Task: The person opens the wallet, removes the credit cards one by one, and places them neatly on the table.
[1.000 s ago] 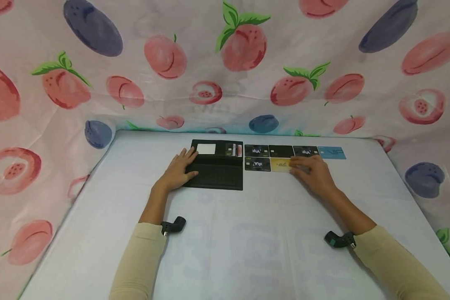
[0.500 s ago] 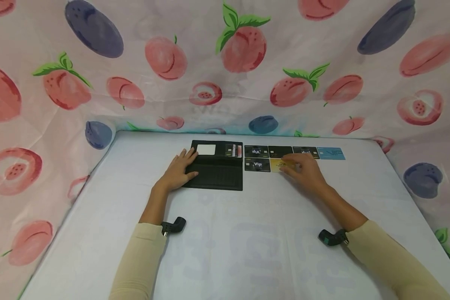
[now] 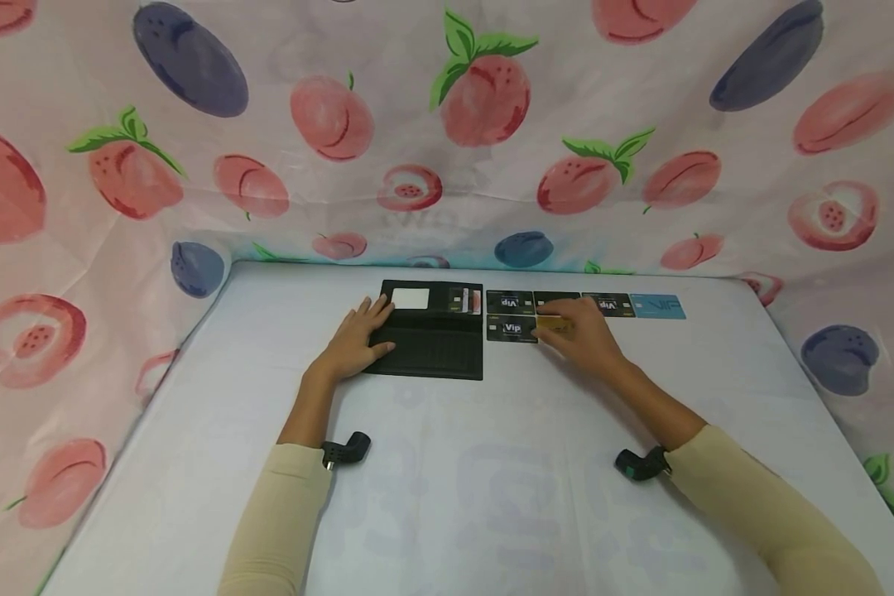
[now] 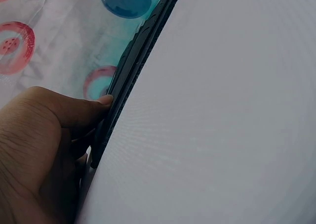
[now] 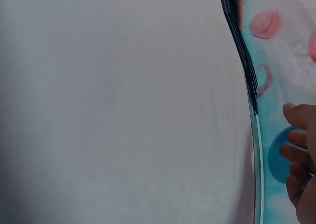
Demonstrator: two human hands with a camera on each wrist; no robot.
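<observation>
An unfolded black wallet (image 3: 439,354) lies at the far side of the table, a white patch and several cards in its upper half. My left hand (image 3: 348,343) rests on its left edge with fingers spread; in the left wrist view the thumb (image 4: 94,108) touches the wallet's edge. My right hand (image 3: 592,335), fingers loosely bent and holding nothing, hovers over the gold card (image 3: 557,324), partly hiding it. Left of its fingertips lies a black Vip card (image 3: 511,329). The row behind has a black Vip card (image 3: 508,303), a partly covered black card, another black Vip card (image 3: 617,305) and a blue card (image 3: 658,306).
The white tabletop (image 3: 447,488) ends at a fruit-patterned cloth (image 3: 484,182) standing behind it and at the sides. Each wrist carries a small black camera, one on the left (image 3: 347,448) and one on the right (image 3: 641,464).
My right hand has moved left along the front row, from the gold card's right edge to its left edge. The left hand and the wallet stay in place, as do the cards.
</observation>
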